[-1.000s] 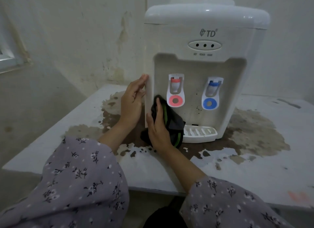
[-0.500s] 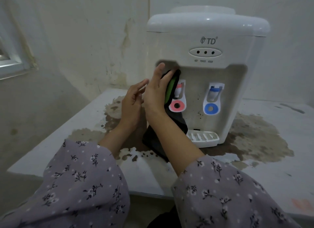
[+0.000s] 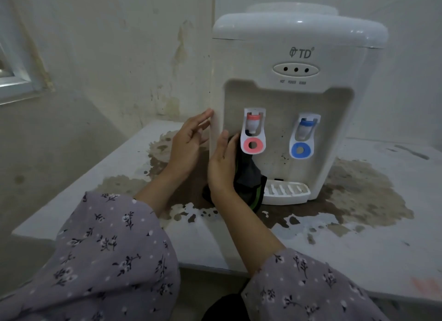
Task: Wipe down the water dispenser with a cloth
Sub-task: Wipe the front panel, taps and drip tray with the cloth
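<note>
Head view. We note the water dispenser (image 3: 287, 33) standing upright on the counter (image 3: 358, 249), against the far wall, with its front towards us. Its long axis runs vertically. A brown stain spreads over the counter around its base.

Left hand (image 3: 186, 148): fingers straight and relaxed, grasping nothing, with the tips touching the dispenser's left front corner. We judge that it is steadying the body.

Right hand (image 3: 222, 167): flat, fingers extended upwards, pressing the dark cloth (image 3: 248, 177) against the left inner wall of the tap recess, just left of the red tap (image 3: 253, 131). We see no fingers curled round the cloth; the thumb is hidden. The cloth hangs down from under the palm, and its lower end reaches the counter beside the left end of the drip tray (image 3: 284, 192).

Key relation: the right hand is the nearer one to the work and is low in the recess. The rest of the recess, the blue tap (image 3: 303, 136) and the upper panel lie up and to the right of it. Dark specks show on the recess wall between the taps.

Judgement: wiping is under way, with most of the front face not yet covered. The next strokes probably run upwards along the dispenser's axis, then rightwards. One risk is the cloth catching the red tap lever.
</note>
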